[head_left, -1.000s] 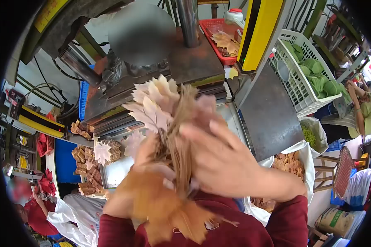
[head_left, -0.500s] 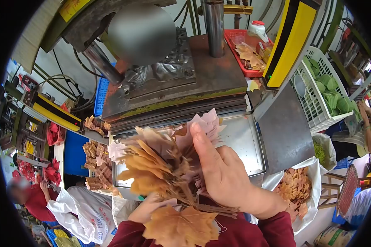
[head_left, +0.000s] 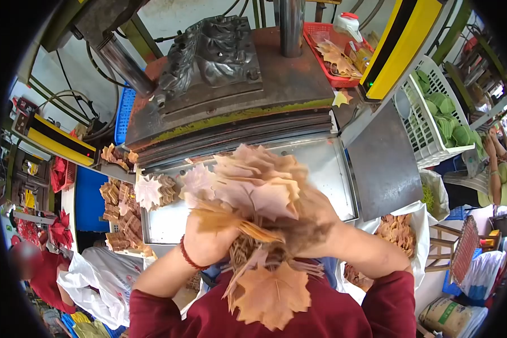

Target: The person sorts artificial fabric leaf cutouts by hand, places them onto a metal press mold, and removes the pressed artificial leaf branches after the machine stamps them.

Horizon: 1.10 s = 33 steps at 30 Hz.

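A thick bunch of pale orange and pinkish artificial maple leaves [head_left: 259, 180] fans out above the metal tray [head_left: 335, 174]. My left hand [head_left: 208, 239], with a red bracelet at the wrist, is closed round its left side. On the other side, my right hand [head_left: 315, 231] grips the bunch, its fingers partly hidden by leaves and blurred. An orange leaf [head_left: 273, 296] hangs below the stems in front of my chest. At the tray's left end sits a stack of pale leaves [head_left: 148, 192].
A metal mould [head_left: 219, 56] lies on the press bed [head_left: 298, 84] ahead. Yellow-black posts [head_left: 397, 50] flank it. A white basket of green leaves [head_left: 434, 121], a red tray [head_left: 327, 73] and a white sack [head_left: 422, 225] are at the right. A person's red sleeve [head_left: 48, 281] shows lower left.
The leaf bunch has turned so its leaves spread upward, and both hands now close round its sides. My right hand has lowered from its raised-thumb pose. The view has shifted, uncovering the mould.
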### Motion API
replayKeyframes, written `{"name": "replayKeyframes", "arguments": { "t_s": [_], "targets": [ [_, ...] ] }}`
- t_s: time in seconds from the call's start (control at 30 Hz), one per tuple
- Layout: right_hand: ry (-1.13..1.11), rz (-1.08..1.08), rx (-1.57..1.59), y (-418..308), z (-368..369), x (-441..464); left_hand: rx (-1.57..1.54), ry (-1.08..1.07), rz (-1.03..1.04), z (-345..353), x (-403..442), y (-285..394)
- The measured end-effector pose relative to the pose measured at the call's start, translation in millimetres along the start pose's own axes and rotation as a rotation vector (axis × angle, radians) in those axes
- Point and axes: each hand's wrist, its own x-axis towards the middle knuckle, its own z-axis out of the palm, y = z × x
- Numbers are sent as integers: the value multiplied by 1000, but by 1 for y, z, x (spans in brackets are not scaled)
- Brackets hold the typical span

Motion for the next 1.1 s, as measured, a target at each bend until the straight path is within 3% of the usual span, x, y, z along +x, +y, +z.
{"name": "replayKeyframes", "arguments": {
  "t_s": [0.07, 0.13, 0.17, 0.27, 0.37, 0.47, 0.57, 0.63, 0.7, 0.77, 0.83, 0.9, 0.97, 1.07, 1.1],
  "targets": [
    [-208, 56, -61, 5, 3, 2, 296, -103, 59, -3, 3, 0],
    [-349, 78, -83, 7, -1, 12, 310, -151, 145, -15, 20, -2],
    [-317, 58, -8, 10, -1, 18, 323, -173, 189, -19, 28, -6],
    [-300, -86, 30, 3, -17, 40, 103, -190, 331, -34, 28, -25],
    [-611, -18, 95, -39, -72, 70, -25, -373, 461, -60, 34, -13],
    [-802, -73, 265, -67, -73, 41, -182, -525, 547, -78, 28, 9],
    [-876, -58, 443, -59, -64, 6, -260, -593, 427, -91, -4, 7],
    [-821, 27, 503, -45, -72, -18, -51, -666, 111, -99, -45, -8],
    [-762, 132, 523, -25, -78, -23, -679, -489, -696, -80, -49, -16],
    [-707, 199, 465, -6, -81, -20, -589, -175, -775, -76, -27, -43],
    [-645, 190, 404, -1, -77, -12, -1605, 348, -816, -53, -6, -57],
    [-544, 109, 315, -5, -86, -5, -1617, 573, -847, -47, 19, -48],
    [-397, -104, 184, -29, -85, 3, -1565, 713, -841, -35, 38, -42],
    [-243, -454, -55, -60, -58, 14, -957, 617, -750, -10, 50, -27],
    [-233, -432, -116, -63, -45, 21, -930, 641, -837, -8, 62, -9]
  ]
}}
